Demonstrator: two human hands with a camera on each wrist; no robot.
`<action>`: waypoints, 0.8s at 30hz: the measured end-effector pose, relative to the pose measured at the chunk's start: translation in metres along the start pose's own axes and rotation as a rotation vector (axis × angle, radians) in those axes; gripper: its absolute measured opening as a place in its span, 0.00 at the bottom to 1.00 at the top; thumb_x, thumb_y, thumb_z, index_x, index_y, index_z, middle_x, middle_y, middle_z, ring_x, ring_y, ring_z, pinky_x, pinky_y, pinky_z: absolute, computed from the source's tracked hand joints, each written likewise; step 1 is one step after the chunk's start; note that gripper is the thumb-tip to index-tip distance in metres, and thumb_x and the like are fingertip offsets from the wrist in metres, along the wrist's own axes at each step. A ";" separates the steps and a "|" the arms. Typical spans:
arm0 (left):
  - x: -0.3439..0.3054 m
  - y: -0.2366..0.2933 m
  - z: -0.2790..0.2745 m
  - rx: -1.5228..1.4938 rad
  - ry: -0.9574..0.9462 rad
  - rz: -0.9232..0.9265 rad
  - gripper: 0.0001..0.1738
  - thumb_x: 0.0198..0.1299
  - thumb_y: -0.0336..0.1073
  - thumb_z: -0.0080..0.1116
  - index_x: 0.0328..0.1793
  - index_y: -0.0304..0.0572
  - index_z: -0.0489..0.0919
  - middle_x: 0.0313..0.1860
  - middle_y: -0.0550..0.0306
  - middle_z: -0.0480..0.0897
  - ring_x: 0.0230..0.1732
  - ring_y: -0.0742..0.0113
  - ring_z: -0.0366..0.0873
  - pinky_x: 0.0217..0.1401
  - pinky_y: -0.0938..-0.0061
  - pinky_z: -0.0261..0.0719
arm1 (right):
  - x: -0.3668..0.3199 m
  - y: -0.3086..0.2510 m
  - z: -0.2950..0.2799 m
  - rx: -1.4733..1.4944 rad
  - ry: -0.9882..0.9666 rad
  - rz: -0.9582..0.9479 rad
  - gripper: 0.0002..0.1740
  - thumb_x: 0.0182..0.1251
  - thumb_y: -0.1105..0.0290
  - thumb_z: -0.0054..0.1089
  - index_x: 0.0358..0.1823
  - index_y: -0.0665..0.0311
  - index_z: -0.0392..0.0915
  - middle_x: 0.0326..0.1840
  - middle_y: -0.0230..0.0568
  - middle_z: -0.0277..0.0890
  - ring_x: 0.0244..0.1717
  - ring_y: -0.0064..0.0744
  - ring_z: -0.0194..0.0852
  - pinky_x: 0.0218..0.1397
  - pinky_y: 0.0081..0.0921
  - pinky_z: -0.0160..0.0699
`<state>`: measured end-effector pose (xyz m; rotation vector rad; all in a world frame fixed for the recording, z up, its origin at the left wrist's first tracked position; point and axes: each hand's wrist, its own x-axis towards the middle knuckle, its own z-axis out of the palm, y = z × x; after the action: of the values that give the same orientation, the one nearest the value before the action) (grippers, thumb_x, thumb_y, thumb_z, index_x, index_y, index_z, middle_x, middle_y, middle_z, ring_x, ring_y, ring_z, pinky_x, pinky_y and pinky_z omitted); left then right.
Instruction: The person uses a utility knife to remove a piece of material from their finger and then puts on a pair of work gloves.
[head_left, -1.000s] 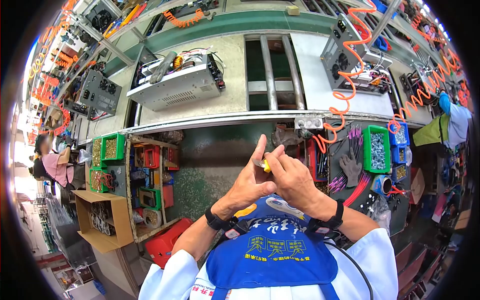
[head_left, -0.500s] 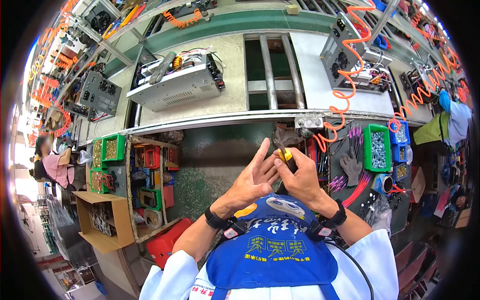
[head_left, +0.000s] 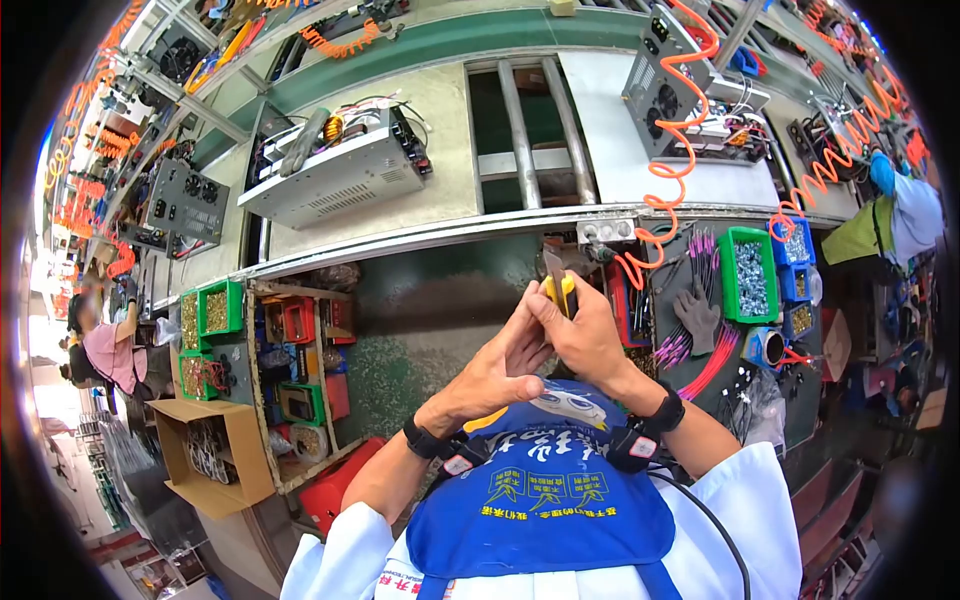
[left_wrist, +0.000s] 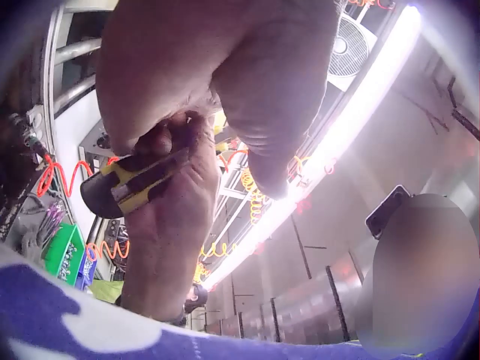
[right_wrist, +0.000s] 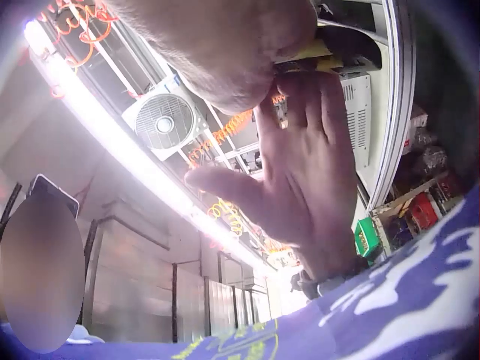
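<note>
In the head view a yellow-and-black utility knife [head_left: 568, 294] points up and away from the chest, gripped in my right hand [head_left: 592, 340]. The left wrist view shows the handle of that utility knife [left_wrist: 124, 189] lying across the right hand's fingers. Beside it, my left hand [head_left: 488, 372] has its fingers extended and thumb apart, fingertips right at the right hand's fingers. From the right wrist the palm of the left hand [right_wrist: 304, 161] is seen, its fingertips close to the knife's yellow edge. Part of the handle is hidden by the right hand.
Beyond the hands, a conveyor bench carries a grey metal case [head_left: 340, 185] and another unit with fans [head_left: 665, 95]. Coiled orange hoses [head_left: 672, 180] hang at right. A green bin of screws [head_left: 748, 275] and a grey glove [head_left: 697, 318] lie right; a cardboard box [head_left: 215, 455] stands left.
A second ago the hands were together with the knife mostly covered; the right hand then drew aside, turning the knife upward. Now the left fingers have closed in on the right hand again.
</note>
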<state>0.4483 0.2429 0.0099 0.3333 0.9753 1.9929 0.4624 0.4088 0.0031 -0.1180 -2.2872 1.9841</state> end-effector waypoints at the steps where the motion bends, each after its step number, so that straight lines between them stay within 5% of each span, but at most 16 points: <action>1: 0.001 -0.001 -0.001 -0.025 -0.006 0.002 0.83 0.49 0.56 0.83 0.88 0.44 0.24 0.90 0.47 0.34 0.90 0.55 0.33 0.90 0.57 0.37 | 0.002 0.002 -0.002 -0.007 -0.002 0.017 0.16 0.76 0.60 0.65 0.41 0.68 0.77 0.26 0.40 0.74 0.28 0.23 0.66 0.33 0.31 0.72; 4: 0.003 -0.003 -0.002 -0.029 0.016 -0.037 0.84 0.45 0.62 0.83 0.89 0.49 0.26 0.90 0.47 0.35 0.90 0.54 0.36 0.90 0.58 0.40 | 0.002 0.009 -0.004 0.003 -0.011 0.039 0.17 0.76 0.59 0.65 0.40 0.68 0.76 0.26 0.39 0.74 0.28 0.23 0.65 0.32 0.30 0.71; 13: 0.006 -0.014 -0.012 0.036 -0.060 0.023 0.79 0.54 0.45 0.82 0.88 0.45 0.22 0.90 0.50 0.34 0.90 0.59 0.35 0.89 0.60 0.37 | -0.001 -0.007 -0.006 -0.120 -0.082 0.001 0.24 0.62 0.62 0.79 0.49 0.66 0.75 0.32 0.41 0.80 0.33 0.27 0.79 0.38 0.29 0.81; 24: 0.002 -0.005 -0.008 0.008 -0.012 -0.042 0.78 0.54 0.47 0.82 0.89 0.48 0.25 0.89 0.51 0.40 0.89 0.58 0.39 0.89 0.60 0.38 | 0.005 -0.002 -0.005 -0.074 -0.103 0.007 0.18 0.70 0.61 0.72 0.47 0.67 0.76 0.32 0.45 0.79 0.32 0.32 0.76 0.39 0.34 0.77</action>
<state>0.4456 0.2417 0.0006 0.3261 0.9754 1.9471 0.4581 0.4140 0.0063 -0.0304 -2.4275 1.9526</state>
